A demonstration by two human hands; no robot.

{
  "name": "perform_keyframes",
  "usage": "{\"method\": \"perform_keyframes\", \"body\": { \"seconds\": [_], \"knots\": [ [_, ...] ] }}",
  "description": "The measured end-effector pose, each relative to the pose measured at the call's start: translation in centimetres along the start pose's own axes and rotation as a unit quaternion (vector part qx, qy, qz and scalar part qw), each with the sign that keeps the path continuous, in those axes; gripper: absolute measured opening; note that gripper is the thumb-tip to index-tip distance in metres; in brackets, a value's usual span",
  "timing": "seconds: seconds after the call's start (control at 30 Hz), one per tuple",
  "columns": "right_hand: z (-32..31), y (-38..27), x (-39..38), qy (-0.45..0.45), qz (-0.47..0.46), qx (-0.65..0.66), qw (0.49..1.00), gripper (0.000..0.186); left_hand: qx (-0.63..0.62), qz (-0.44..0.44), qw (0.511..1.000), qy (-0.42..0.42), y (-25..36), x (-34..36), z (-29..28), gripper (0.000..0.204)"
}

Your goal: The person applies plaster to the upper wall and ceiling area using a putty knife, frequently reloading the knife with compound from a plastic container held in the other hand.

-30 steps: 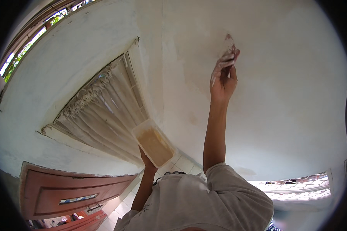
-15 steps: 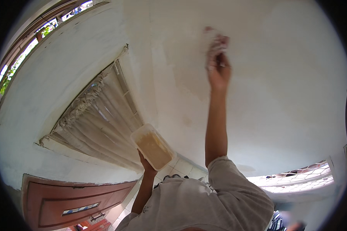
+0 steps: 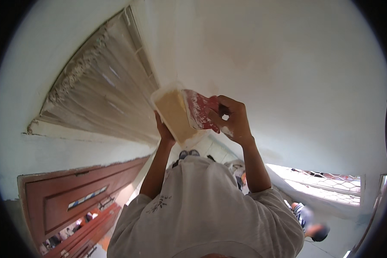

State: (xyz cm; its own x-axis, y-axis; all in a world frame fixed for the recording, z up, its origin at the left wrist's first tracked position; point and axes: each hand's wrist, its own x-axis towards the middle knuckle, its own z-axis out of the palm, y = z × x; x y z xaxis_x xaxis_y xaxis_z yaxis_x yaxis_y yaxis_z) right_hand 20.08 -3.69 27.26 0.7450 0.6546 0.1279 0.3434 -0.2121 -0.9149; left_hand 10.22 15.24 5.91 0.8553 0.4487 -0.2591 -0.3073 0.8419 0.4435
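Note:
A pale rectangular plastic tub [image 3: 172,112], tan inside with whitish smears, is held up in front of me by my left hand [image 3: 165,130]. Its fingers go under the tub and are partly hidden. Pinched between thumb and fingers of my right hand [image 3: 233,118] is a flat red scraper [image 3: 201,109] smeared with white paste. The scraper's long edge lies over the tub's right side; whether it touches the rim I cannot tell. White residue marks the right thumb.
A pale wall [image 3: 296,77] with beige patches rises ahead and to the right. Left are a curtained window [image 3: 103,86] and a reddish-brown door [image 3: 81,198]. At lower right are a window with wire mesh [image 3: 322,185] and a person in striped clothing [image 3: 303,215].
My right hand has come down from high on the wall to the tub, bringing the scraper along. The tub sits higher in view, and the view has tilted downward.

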Motion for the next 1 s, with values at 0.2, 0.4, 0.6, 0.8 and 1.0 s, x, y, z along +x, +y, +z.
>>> {"method": "perform_keyframes", "body": {
  "seconds": [0.2, 0.4, 0.6, 0.8, 1.0],
  "knots": [
    [6.5, 2.0, -0.9, -0.073, 0.018, -0.323, 0.943, 0.028, -0.002, 0.001, 1.0, 0.002, -2.0, -1.4, 0.2, 0.076],
    [6.6, 3.2, -0.8, -0.136, 0.012, -0.317, 0.939, 0.029, -0.037, -0.039, 0.999, 0.007, -2.6, -3.5, 2.1, 0.073],
    [7.0, 2.4, -1.2, -0.204, -0.022, -0.354, 0.913, 0.029, -0.013, -0.034, 0.998, 0.055, -3.2, -3.5, 1.8, 0.075],
    [3.2, 2.5, -2.7, -0.082, 0.102, -0.177, 0.975, 0.022, -0.108, -0.063, 0.991, -0.048, -3.5, -3.0, -0.1, 0.069],
    [1.2, 5.5, -4.5, 0.078, 0.176, 0.323, 0.927, 0.024, -0.131, -0.044, 0.986, -0.089, -4.1, -2.0, -0.7, 0.063]
  ]
}}
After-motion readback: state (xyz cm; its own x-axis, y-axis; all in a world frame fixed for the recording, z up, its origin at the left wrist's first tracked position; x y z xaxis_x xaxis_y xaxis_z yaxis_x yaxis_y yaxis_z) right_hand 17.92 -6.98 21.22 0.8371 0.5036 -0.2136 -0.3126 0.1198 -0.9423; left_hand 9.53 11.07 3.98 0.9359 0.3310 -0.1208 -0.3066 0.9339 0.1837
